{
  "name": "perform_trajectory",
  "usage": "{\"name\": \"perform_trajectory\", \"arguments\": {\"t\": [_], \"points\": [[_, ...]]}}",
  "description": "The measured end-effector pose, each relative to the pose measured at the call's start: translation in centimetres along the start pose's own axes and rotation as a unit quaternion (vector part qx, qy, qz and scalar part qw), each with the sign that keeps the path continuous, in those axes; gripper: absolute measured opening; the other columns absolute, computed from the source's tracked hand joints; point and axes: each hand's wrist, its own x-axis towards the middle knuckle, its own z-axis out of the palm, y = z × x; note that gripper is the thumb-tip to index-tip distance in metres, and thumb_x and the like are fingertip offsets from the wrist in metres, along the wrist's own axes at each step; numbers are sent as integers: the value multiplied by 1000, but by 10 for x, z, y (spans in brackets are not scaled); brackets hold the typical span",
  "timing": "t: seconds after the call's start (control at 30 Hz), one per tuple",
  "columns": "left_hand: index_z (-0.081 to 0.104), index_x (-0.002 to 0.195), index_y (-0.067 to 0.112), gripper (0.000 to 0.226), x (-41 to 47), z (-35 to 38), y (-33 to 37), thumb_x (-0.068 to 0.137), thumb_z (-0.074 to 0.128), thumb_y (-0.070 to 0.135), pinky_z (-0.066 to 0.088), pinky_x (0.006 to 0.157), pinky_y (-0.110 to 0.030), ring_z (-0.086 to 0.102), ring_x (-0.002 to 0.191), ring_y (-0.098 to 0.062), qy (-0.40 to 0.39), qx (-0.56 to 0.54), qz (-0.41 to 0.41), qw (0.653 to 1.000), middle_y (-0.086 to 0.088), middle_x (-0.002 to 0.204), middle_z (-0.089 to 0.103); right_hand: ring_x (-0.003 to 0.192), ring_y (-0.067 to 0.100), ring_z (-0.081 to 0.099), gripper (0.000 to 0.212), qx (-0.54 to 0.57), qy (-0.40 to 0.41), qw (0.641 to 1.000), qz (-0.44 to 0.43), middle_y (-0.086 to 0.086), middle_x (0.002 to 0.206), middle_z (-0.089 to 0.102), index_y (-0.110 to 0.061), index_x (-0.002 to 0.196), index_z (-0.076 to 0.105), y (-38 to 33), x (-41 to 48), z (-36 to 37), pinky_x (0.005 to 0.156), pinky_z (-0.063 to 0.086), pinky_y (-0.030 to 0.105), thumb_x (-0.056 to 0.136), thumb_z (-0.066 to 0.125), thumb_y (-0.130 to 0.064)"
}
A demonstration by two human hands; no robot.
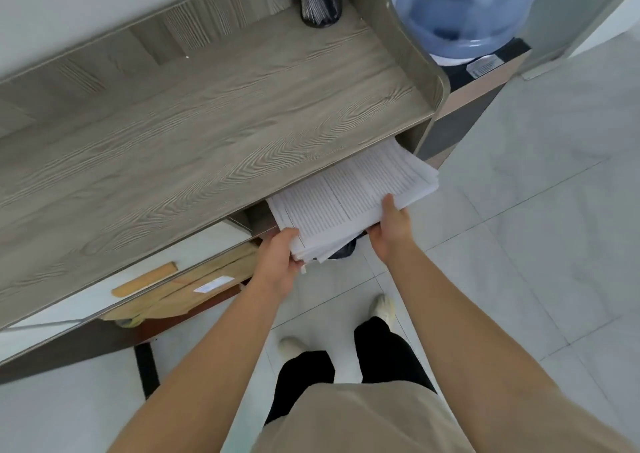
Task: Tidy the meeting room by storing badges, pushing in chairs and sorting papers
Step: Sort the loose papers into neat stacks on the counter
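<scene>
Paper stack [349,196], gripped at its near edge by left hand [277,262] and right hand [389,227], fingers closed on it, half inside the shelf [207,123] opening; sorting step; next likely needs a level push inward.

We look steeply down from head height, close over the shelf [207,134] at left, floor [536,227] at right.

A grey wood-grain shelf unit [194,113] stands against a white wall [69,5]; beside it, a blue water bottle [464,5] above pale floor tiles [540,210].
</scene>
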Motion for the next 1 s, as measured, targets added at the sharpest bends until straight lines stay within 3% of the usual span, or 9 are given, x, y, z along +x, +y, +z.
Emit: {"name": "perform_trajectory", "arguments": {"t": [0.1, 0.23, 0.4, 0.5, 0.6, 0.7, 0.83, 0.93, 1.0], "points": [[47, 134, 5, 44, 16, 10, -16, 92, 47, -6, 61, 75, -41, 61, 113, -33, 24, -3, -13, 1000, -16, 130, 59, 111, 25, 62, 38, -59, -3, 997, 55, 8, 128, 60, -15, 140, 44, 0, 19, 1, 83, 57, 41, 105, 48, -27], [45, 134, 15, 46, 32, 17, -23, 92, 42, -5, 59, 68, -32, 63, 105, -24, 85, 8, 18, 996, -8, 126, 59, 96, 19, 60, 29, -175, 3, 979, 105, 3, 103, 59, -17, 124, 50, -8, 34, -5, 90, 52, 37, 103, 44, -36], [49, 131, 21, 47, 47, 28, 1, 88, 44, 3, 55, 94, -48, 62, 109, -29, 159, 103, 108, 976, -6, 120, 60, 77, 18, 64, 25, -193, -12, 980, 38, 11, 102, 65, -7, 119, 56, -25, 56, 10, 58, 52, 25, 99, 43, -12], [48, 131, 5, 39, 60, 31, 18, 92, 46, 7, 54, 91, -43, 61, 103, -33, 203, 179, 133, 953, -16, 114, 61, 80, 22, 69, 12, -204, -16, 979, 8, 17, 109, 68, -5, 108, 58, -25, 74, 23, 63, 58, 25, 97, 52, -6], [46, 93, 5, 6, 68, 37, 26, 93, 51, 9, 43, 77, -36, 53, 90, -31, 228, 240, 129, 935, -12, 84, 51, 76, 24, 71, 3, -220, -15, 975, -12, 21, 106, 70, -3, 97, 59, -22, 89, 36, 74, 61, 32, 94, 58, -4], [54, 110, -5, 33, 74, 38, 28, 89, 62, 19, 43, 101, -42, 52, 117, -39, 223, 319, 157, 908, -23, 114, 57, 68, 23, 71, 12, -281, 1, 959, -43, 14, 81, 70, -9, 82, 58, -21, 100, 49, 79, 62, 42, 94, 61, -10], [27, 148, -4, 92, 78, 33, 19, 83, 75, 41, 13, 121, -47, 25, 142, -40, 214, 461, 199, 838, -22, 152, 33, 70, 25, 75, 33, -464, -10, 883, -70, 9, 71, 74, -9, 73, 65, -23, 109, 55, 78, 62, 44, 92, 56, -35], [23, 150, -2, 96, 86, 26, 10, 83, 73, 45, 15, 119, -46, 28, 140, -40, 218, 521, 215, 797, -21, 152, 33, 80, 32, 69, 56, -607, -6, 788, -97, 11, 79, 73, -5, 78, 67, -24, 105, 53, 79, 53, 35, 89, 39, -52], [25, 148, -2, 89, 86, 23, 7, 86, 69, 43, 21, 116, -49, 31, 136, -41, 219, 540, 209, 785, -21, 149, 36, 82, 30, 59, 51, -653, -6, 749, -115, 11, 86, 69, -10, 81, 63, -22, 101, 49, 73, 40, 30, 98, 37, -50]]}}
